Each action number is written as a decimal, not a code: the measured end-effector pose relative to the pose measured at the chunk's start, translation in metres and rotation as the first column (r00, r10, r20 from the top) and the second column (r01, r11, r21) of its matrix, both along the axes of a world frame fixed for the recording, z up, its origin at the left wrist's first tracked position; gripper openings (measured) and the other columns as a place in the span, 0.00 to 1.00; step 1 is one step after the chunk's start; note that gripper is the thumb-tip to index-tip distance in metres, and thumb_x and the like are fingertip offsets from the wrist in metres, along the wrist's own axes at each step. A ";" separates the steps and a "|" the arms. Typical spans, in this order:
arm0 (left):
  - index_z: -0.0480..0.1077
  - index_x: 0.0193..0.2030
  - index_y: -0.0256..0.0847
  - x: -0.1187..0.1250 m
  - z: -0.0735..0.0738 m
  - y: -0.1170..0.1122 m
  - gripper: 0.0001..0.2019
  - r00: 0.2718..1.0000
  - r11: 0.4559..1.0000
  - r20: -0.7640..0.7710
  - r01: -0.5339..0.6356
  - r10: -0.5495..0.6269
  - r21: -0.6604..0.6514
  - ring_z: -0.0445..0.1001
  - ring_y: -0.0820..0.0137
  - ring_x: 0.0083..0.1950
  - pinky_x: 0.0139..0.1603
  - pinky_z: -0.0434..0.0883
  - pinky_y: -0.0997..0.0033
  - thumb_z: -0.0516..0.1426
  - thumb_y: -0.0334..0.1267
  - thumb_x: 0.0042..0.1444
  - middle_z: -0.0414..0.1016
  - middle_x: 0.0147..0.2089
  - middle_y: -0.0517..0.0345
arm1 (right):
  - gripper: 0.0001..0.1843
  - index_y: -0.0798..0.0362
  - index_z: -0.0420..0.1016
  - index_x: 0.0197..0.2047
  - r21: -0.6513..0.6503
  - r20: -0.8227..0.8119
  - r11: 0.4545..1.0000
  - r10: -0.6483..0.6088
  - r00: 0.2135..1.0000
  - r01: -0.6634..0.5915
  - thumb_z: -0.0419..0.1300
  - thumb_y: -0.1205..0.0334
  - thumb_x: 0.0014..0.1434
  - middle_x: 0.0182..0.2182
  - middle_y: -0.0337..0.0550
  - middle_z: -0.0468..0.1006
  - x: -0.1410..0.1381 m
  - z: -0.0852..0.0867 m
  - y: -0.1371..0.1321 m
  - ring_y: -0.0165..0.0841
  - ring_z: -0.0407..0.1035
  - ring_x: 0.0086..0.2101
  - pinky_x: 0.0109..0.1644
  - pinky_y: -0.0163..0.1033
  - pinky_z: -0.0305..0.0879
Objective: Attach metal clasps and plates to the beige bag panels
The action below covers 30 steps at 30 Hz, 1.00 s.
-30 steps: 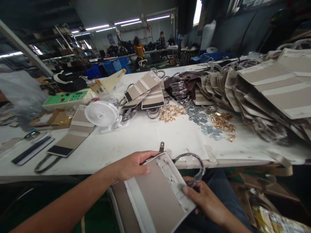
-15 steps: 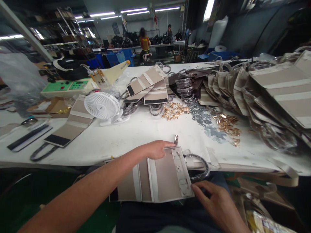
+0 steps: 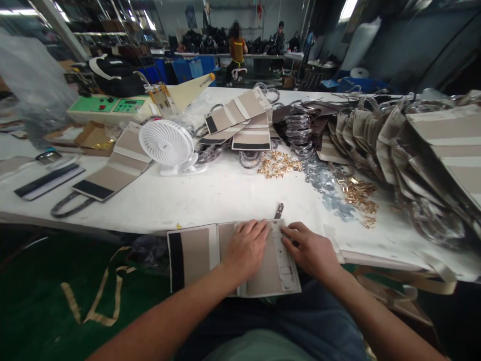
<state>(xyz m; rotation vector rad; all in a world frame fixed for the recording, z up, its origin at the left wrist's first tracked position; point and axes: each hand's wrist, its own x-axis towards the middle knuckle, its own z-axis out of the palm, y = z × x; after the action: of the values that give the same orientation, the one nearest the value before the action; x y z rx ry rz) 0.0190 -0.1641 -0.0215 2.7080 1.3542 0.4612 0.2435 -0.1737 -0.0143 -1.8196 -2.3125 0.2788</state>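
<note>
- plastic sheet (image 3: pixel 35 85): bunched, far L, beyond table (image 3: pixel 210 200) corner.
- black strip (image 3: pixel 48 180): flat on table, white backing showing.
- green tester (image 3: pixel 108 108): digital readouts, rear of table, L side.
- loose panel (image 3: pixel 112 165): tan w/ black end, dark loop handle (image 3: pixel 71 206) at its front.
- tan strap (image 3: pixel 97 286): on green floor below table edge, loosely bent.
- white fan (image 3: pixel 167 143): on table, just R of loose panel.
- co-worker (image 3: pixel 236 50): far bench, orange top, back to camera.
- work panel (image 3: pixel 195 255): tan/white, black band at L end, lies open & flat, across table's front edge, overhanging lap; R part has white strip w/ cut-outs.
- L hand (image 3: pixel 246 245): palm down on panel centre, fingers extended, no grasp; grip wide.
- metal tab (image 3: pixel 278 210): on table, just beyond panel's far edge, near fingertips of both hands.
- R hand (image 3: pixel 306 245): flat on white strip, fingers toward L hand, no pinch; grip wide.
- gold fittings (image 3: pixel 278 166): loose heap mid-table; 2nd heap (image 3: pixel 356 195) further R.
- panel pile (image 3: pixel 244 120): behind fittings, w/ coiled clear-wrapped handles (image 3: pixel 298 133) to its R.
- bag stack (image 3: pixel 409 150): overlapping rows, far R.
</note>
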 end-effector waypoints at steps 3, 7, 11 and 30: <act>0.65 0.72 0.35 0.007 -0.011 -0.009 0.24 0.997 0.998 0.036 -0.064 0.064 0.002 0.64 0.52 0.70 0.71 0.59 0.47 0.51 0.37 0.72 0.66 0.74 0.47 | 0.21 0.41 0.77 0.64 -0.036 -0.029 0.999 0.018 0.999 -0.019 0.53 0.52 0.74 0.58 0.42 0.80 0.001 0.003 0.004 0.37 0.81 0.44 0.43 0.39 0.74; 0.65 0.72 0.39 0.008 -0.010 -0.004 0.24 0.994 0.998 0.086 -0.066 0.068 -0.023 0.65 0.54 0.69 0.71 0.60 0.48 0.52 0.36 0.71 0.68 0.73 0.50 | 0.22 0.42 0.75 0.66 -0.067 -0.037 0.998 -0.006 0.999 0.004 0.54 0.53 0.74 0.55 0.44 0.80 -0.002 0.007 0.007 0.38 0.80 0.43 0.41 0.39 0.73; 0.67 0.72 0.41 0.005 -0.010 0.001 0.24 0.992 0.997 0.095 -0.082 0.082 -0.009 0.66 0.53 0.68 0.68 0.61 0.47 0.52 0.34 0.70 0.70 0.71 0.50 | 0.22 0.41 0.74 0.67 -0.071 -0.044 0.997 -0.003 0.999 0.000 0.55 0.55 0.73 0.52 0.44 0.80 -0.005 0.012 0.008 0.37 0.80 0.44 0.41 0.36 0.71; 0.70 0.69 0.39 0.007 -0.030 0.008 0.23 0.998 0.968 -0.020 -0.059 0.066 0.246 0.67 0.53 0.67 0.67 0.59 0.47 0.51 0.31 0.69 0.73 0.68 0.49 | 0.21 0.52 0.72 0.66 -0.010 0.047 0.986 0.165 0.985 -0.165 0.55 0.59 0.72 0.49 0.50 0.82 -0.011 0.025 0.017 0.40 0.77 0.41 0.37 0.37 0.68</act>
<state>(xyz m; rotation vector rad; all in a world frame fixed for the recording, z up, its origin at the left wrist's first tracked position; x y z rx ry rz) 0.0262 -0.1561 -0.0515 2.8814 1.4849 0.6380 0.2329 -0.1567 0.0103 -1.6571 -2.5025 0.2684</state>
